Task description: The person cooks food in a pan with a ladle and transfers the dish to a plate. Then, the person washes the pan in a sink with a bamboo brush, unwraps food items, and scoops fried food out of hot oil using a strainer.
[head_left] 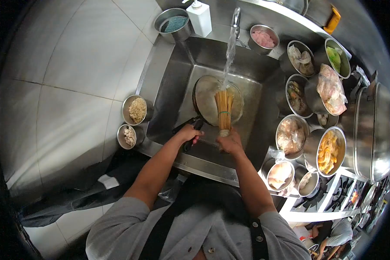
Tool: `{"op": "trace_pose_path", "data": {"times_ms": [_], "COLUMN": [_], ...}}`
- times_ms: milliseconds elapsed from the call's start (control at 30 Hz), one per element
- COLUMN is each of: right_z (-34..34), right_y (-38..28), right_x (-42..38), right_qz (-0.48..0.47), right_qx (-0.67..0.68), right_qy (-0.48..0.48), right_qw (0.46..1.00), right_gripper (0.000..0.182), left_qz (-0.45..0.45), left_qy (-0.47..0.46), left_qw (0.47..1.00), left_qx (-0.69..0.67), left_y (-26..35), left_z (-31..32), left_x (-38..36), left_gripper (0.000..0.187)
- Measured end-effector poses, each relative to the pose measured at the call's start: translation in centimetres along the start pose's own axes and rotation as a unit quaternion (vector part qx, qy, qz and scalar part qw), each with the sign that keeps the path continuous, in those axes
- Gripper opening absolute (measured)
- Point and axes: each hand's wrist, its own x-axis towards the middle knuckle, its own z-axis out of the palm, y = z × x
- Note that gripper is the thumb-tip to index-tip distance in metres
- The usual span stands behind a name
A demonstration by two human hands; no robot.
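Observation:
A dark wok point(206, 97) lies tilted inside the steel sink point(169, 99), under water running from the tap point(235, 19). My left hand point(188, 133) grips the wok's black handle at the sink's near side. My right hand point(229, 142) holds the bound end of a bamboo brush point(224, 110), whose bristles rest in the wok where the water lands.
Two small steel bowls of chopped bits point(136, 110) sit on the sink's left rim. A soap dispenser point(200, 17) and a bowl with a sponge point(174, 24) stand behind the sink. Several steel bowls of food point(329, 151) and large pots point(372, 130) crowd the right.

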Motion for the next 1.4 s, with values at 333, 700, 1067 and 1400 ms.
{"op": "trace_pose_path", "data": {"times_ms": [333, 700, 1067, 1400], "right_z": [-4.4, -6.9, -6.9, -7.4], "right_y": [-1.3, -0.6, -0.3, -1.5], "right_x": [-3.8, -8.5, -10.2, -12.2], "right_qz": [-0.045, -0.024, -0.038, -0.035], "right_qx": [0.235, 0.365, 0.377, 0.485], "right_qy": [0.127, 0.064, 0.032, -0.047], "right_qw": [0.963, 0.928, 0.925, 0.873], "right_gripper": [0.039, 0.037, 0.041, 0.047], "left_qz": [0.041, 0.084, 0.009, -0.192], "left_qy": [-0.084, -0.047, -0.087, -0.112], "left_qw": [0.912, 0.942, 0.944, 0.911], "left_qx": [-0.398, -0.322, -0.317, -0.346], "left_y": [24.8, 30.0, 26.3, 2.3], "left_z": [0.2, 1.2, 0.1, 1.9], "left_x": [4.1, 7.7, 7.2, -0.1], "left_gripper": [0.034, 0.047, 0.024, 0.009]}}
